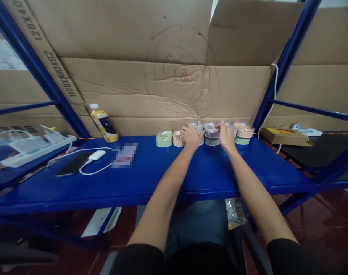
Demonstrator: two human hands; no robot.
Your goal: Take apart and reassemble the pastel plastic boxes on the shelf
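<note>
Several small rounded cases with clear lids stand in a row along the back of the blue shelf. My left hand (pixel 192 136) is bent over a grey case (pixel 198 126), its fingers on the left side and its thumb on the right. A pink case (pixel 178 138) and a green case (pixel 164 139) sit left of that hand. My right hand (pixel 227 136) curls its fingers at another grey case (pixel 232 128), which it partly hides. Between my hands is a grey stack (pixel 211 135). A pink case (pixel 244 129) rests on a green one (pixel 242 140) at the right end.
On the left of the blue shelf (pixel 151 168) are a yellow drink bottle (pixel 105 124), a black phone (pixel 73 164), a white charger (pixel 97 155) with cable, and a blurred patch. Cardboard (pixel 128 76) backs the shelf. Blue posts (pixel 287 65) rise at both sides.
</note>
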